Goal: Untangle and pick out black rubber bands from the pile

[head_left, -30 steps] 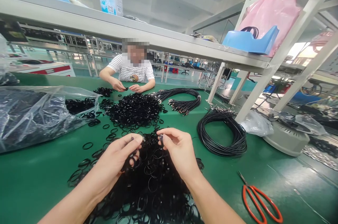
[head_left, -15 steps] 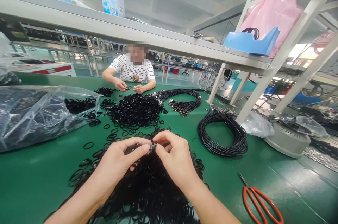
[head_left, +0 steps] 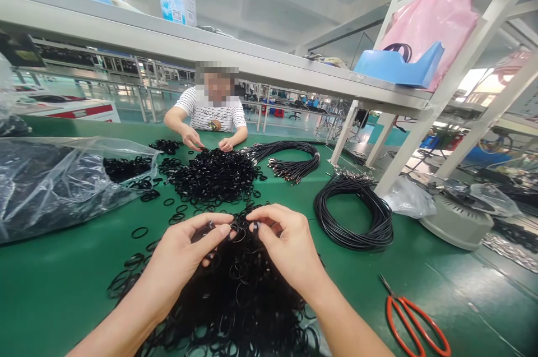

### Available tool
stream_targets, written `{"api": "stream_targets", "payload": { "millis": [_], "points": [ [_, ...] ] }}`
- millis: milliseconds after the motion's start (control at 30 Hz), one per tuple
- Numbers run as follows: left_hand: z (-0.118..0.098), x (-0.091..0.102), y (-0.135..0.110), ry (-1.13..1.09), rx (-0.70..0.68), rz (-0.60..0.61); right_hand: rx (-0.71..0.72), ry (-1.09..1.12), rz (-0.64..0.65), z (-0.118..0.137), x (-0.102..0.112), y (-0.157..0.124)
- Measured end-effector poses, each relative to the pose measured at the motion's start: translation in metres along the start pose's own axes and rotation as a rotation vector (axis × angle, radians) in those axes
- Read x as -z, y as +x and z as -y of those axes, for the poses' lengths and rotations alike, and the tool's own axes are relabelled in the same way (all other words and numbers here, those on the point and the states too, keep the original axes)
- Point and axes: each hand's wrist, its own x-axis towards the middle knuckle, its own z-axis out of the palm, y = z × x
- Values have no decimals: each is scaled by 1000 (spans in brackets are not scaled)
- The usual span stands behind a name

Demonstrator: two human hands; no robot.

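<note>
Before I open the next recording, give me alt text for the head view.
The left hand and right hand hold small black pieces above a heap of black rings on a green table. A co-worker is opposite; coiled black cables and orange-handled scissors lie at right.

Factory workshop | long green-topped workbench (head_left: 290, 195) | white metal overhead shelf (head_left: 252, 59) | bulk heap of black rings (head_left: 235, 290) | coiled black cables (head_left: 355, 239)
</note>
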Motion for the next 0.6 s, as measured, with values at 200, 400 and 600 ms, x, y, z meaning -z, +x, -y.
{"api": "stream_targets", "payload": {
  "millis": [200, 400, 600],
  "points": [
    [-1, -2, 0, 27, -11, -12, 122, -263, 136, 7, -4, -6],
    [-2, -4, -1, 44, -27, 13, 160, -309, 134, 3, -15, -9],
    [1, -4, -1, -7, 1, 58, 44, -191, 35, -6, -11, -3]
  ]
}}
